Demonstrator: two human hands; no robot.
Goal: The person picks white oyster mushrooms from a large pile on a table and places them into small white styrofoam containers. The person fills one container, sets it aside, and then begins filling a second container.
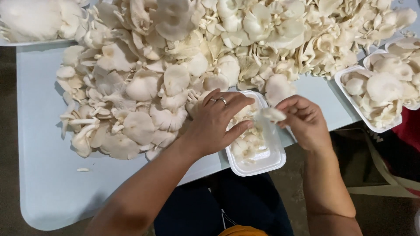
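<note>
Right hand [306, 120] pinches a single pale oyster mushroom [272, 114] between thumb and fingertips, just above the far right edge of a white foam tray [275, 159]. The mushroom lies roughly level, long axis left to right, cap end toward the left hand; stem end hidden in the fingers. Left hand [216, 124], ring on one finger, is cupped with fingers spread over the tray, pressing on the mushrooms already packed inside; it grips nothing that I can make out.

Tray: rectangular, rounded corners, long axis running from the person out toward the heap, near end overhanging the table edge. No labels visible on it.

Two more white foam trays [350, 94] sit at the right edge of the table, both filled with mushrooms. Another white container [26, 43] shows at the upper left corner, also loaded.

Beyond the hands, a large loose heap of oyster mushrooms [183, 57] covers most of the pale blue table [43, 175]. One small stem scrap [82, 169] lies apart at the left. Floor below is dark grey-brown; dark trousers show under the table edge.
</note>
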